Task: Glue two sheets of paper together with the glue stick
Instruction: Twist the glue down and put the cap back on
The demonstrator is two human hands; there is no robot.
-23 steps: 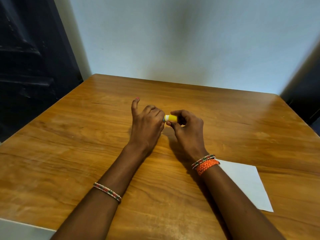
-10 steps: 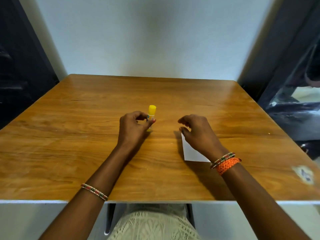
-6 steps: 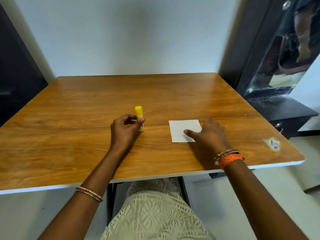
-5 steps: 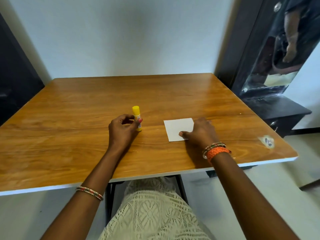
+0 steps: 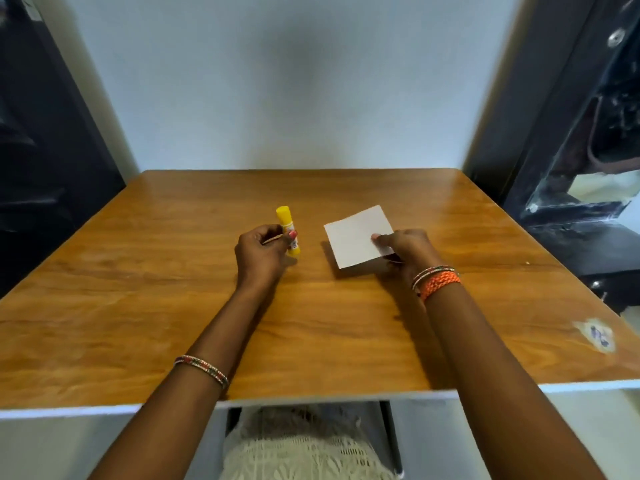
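Observation:
A yellow capped glue stick [image 5: 286, 227] stands upright near the middle of the wooden table [image 5: 138, 306]. My left hand [image 5: 263, 254] is closed around its lower part. To its right, a small white paper [image 5: 356, 235] is lifted slightly off the table and casts a shadow beneath it. My right hand [image 5: 407, 249] pinches the paper's right edge, thumb on top. I cannot tell whether it is one sheet or two stacked.
A worn sticker mark [image 5: 597, 336] sits near the table's front right corner. Dark furniture [image 5: 571, 220] stands close to the right side, a dark panel [image 5: 41, 168] to the left. A pale wall runs behind the table.
My right hand has taken hold of the paper and raised it off the table, tilting it. My left hand keeps its hold on the upright glue stick. The camera view shifted left.

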